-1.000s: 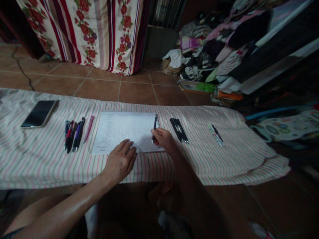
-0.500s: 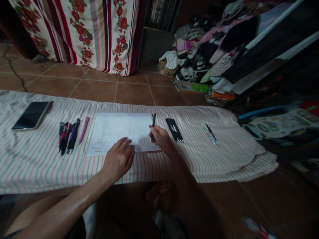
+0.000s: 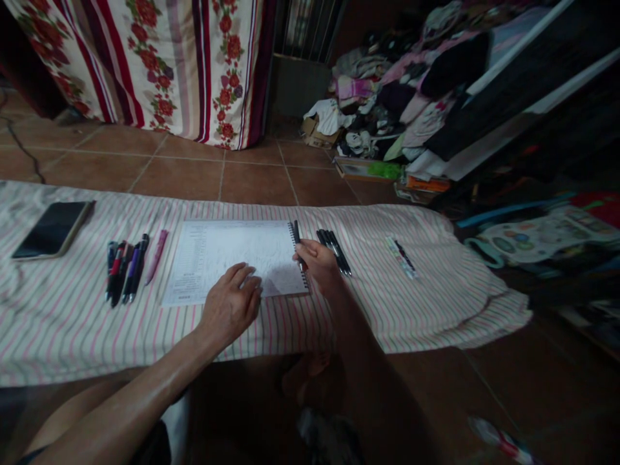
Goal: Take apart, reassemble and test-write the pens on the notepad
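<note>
A spiral notebook (image 3: 227, 255) lies open on a striped cloth (image 3: 411, 303) spread over the tiled floor. My left hand (image 3: 231, 303) rests flat on the notebook's lower edge, fingers spread. My right hand (image 3: 317, 261) is closed around a black pen (image 3: 297, 236) at the notebook's spiral edge, the pen pointing away from me. Three black pens (image 3: 334, 248) lie just right of that hand. A row of several coloured pens (image 3: 124, 270) and a pink pen (image 3: 155, 256) lie left of the notebook.
A dark phone (image 3: 51, 229) lies on the cloth at far left. Two more pens (image 3: 401, 256) sit further right. A floral curtain (image 3: 159, 64) hangs behind; a heap of clothes (image 3: 402, 103) and boxes fills the back right. Colourful items (image 3: 537, 236) lie at right.
My right hand has shifted with the pen from over the page to the notebook's spiral edge. The view has drifted to the right. My left hand stays on the page.
</note>
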Motion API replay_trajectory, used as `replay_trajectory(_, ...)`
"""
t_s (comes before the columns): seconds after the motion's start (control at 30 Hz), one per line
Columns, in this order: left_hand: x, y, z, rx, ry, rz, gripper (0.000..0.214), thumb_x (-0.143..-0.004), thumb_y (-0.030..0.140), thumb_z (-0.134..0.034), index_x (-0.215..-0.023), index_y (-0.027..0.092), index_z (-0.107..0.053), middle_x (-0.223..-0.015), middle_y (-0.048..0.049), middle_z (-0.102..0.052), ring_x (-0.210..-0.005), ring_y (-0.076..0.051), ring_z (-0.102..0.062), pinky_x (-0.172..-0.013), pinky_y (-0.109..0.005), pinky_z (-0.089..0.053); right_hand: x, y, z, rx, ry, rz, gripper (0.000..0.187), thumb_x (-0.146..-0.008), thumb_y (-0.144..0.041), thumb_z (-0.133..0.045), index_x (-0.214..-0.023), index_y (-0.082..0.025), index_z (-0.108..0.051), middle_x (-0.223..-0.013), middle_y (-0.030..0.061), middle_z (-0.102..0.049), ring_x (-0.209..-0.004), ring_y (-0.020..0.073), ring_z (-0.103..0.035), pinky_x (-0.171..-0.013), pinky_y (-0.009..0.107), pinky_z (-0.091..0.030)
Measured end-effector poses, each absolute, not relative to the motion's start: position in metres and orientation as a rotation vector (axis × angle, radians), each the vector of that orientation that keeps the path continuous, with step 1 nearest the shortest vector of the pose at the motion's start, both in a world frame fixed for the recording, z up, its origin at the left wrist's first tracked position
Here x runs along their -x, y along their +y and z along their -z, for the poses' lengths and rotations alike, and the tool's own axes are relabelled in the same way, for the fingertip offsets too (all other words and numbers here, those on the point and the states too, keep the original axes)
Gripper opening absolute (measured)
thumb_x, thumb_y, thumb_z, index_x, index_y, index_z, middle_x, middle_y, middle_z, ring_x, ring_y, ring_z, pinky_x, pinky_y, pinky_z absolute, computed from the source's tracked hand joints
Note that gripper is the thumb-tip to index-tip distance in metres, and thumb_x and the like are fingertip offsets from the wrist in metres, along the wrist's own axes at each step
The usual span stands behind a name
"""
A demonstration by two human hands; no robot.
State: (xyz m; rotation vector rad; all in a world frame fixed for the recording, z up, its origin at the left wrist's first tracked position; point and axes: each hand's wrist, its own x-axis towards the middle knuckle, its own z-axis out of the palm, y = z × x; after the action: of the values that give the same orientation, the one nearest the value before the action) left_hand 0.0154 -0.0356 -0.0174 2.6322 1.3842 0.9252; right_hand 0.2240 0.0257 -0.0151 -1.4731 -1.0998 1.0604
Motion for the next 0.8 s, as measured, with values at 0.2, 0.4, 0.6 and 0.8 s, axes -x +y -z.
replay_trajectory(0.2,-0.014,-0.035,0.019,-2.66,1.405,-0.897,0.024,-0.087,0.018,-0.047,-0.099,0.013,-0.066,-0.111,-0.0135,-0.064,-0.116,-0.029,-0.051,-0.094,-0.046,-0.051,-0.22,0.023,0.013,1.408,-1.039,-1.105,0.03,-0.066,-0.044,-0.062,-0.076,-0.016,-0.061,-0.064,0.0026,-0.067,-0.052,0.0104,-0.054,-0.048,0.021,-0.041)
replay_trajectory(0.4,-0.009,-0.034,0.017,-2.684,1.488,-0.91,0.021,-0.087,0.019,-0.048,-0.095,0.01,-0.065,-0.122,-0.0178,-0.057,-0.129,-0.034,-0.039,-0.101,-0.05,-0.046,-0.218,0.023,0.015,1.386,-0.998,-1.078,0.033,-0.066,-0.043,-0.063,-0.082,-0.015,-0.062,-0.066,0.0015,-0.066,-0.053,0.0094,-0.054,-0.047,0.02,-0.039)
replay_trajectory(0.6,-0.006,-0.037,0.025,-2.689,1.544,-0.897,0.02,-0.088,0.022,-0.048,-0.1,0.012,-0.061,-0.125,-0.0189,-0.052,-0.135,-0.036,-0.03,-0.102,-0.054,-0.043,-0.219,0.019,0.015,1.333,-0.985,-1.066,0.034,-0.066,-0.043,-0.063,-0.085,-0.014,-0.062,-0.067,0.0014,-0.066,-0.052,0.0087,-0.053,-0.047,0.02,-0.039)
replay_trajectory(0.8,-0.002,-0.043,0.038,-2.733,1.538,-0.837,0.029,-0.09,0.025,-0.046,-0.115,0.012,-0.053,-0.124,-0.018,-0.053,-0.137,-0.034,-0.029,-0.104,-0.054,-0.041,-0.226,0.014,0.008,1.304,-0.943,-1.017,0.038,-0.064,-0.046,-0.067,-0.085,-0.014,-0.062,-0.066,0.0018,-0.066,-0.052,0.009,-0.053,-0.046,0.021,-0.038)
